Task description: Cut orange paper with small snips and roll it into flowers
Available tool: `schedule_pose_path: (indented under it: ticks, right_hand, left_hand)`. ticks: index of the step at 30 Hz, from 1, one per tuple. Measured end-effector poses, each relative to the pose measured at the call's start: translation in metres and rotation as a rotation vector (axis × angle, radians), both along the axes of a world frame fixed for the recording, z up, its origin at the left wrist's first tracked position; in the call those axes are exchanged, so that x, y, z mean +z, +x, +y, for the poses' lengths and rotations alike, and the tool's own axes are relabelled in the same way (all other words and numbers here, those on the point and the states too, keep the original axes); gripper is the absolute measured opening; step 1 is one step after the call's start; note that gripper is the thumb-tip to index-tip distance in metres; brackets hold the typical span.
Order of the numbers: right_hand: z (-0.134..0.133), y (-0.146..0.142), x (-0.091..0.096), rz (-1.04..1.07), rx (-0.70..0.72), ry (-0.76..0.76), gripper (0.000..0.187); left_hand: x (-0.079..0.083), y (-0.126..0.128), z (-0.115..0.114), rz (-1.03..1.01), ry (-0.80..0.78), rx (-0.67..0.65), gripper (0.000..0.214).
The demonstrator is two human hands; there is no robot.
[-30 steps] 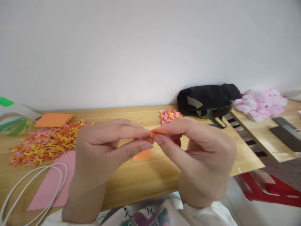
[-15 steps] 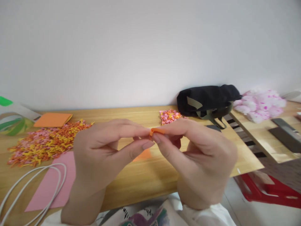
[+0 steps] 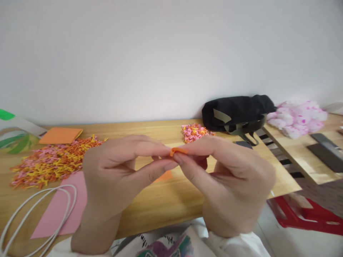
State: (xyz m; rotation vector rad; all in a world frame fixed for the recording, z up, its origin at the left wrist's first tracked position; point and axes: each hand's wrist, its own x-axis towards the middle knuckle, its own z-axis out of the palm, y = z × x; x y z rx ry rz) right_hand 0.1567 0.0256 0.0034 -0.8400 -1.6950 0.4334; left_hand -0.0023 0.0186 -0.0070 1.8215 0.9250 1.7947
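Observation:
Between my fingertips is a small rolled strip of orange paper (image 3: pixel 179 151), held up above the wooden table (image 3: pixel 160 205). My left hand (image 3: pixel 125 171) pinches its left end with thumb and forefinger. On the other side my right hand (image 3: pixel 227 175) grips the strip between thumb and forefinger, hiding part of it. Below the hands lies a flat piece of orange paper (image 3: pixel 165 175), partly covered. To the left spreads a heap of small orange, yellow and pink paper pieces (image 3: pixel 53 160). Behind my right hand sits a smaller heap of paper pieces (image 3: pixel 195 132).
An orange paper pad (image 3: pixel 61 135) lies behind the large heap. A white cable (image 3: pixel 20 214) loops over pink paper (image 3: pixel 60 210) at left. A black bag (image 3: pixel 235 112) rests against the wall. At right are a pink-and-white fluffy bundle (image 3: pixel 297 117) and a red stool (image 3: pixel 308 216).
The orange strip looks flatter and more tightly rolled between my fingers. My left thumb has moved slightly right, towards the strip. The view has shifted a little.

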Motion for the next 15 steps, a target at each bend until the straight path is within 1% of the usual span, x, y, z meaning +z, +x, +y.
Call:
schedule_pose_path:
  ticks: [4,10,15]
  right_hand:
    - [-0.0008,-0.0001,0.0008,0.006,0.015,-0.006,0.015]
    - [-0.0025,0.0004,0.0032,0.005,0.008,-0.040,0.015]
    - [-0.0008,0.0021,0.0044,-0.017,0.068,-0.067,0.015]
  left_hand:
    - [0.0004,0.0002,-0.0009,0.003,-0.010,0.012,0.030]
    - [0.0011,-0.0026,0.0011,0.042,0.013,-0.012,0.026]
    - [0.0006,-0.0031,0.0016,0.025,0.003,0.007,0.026]
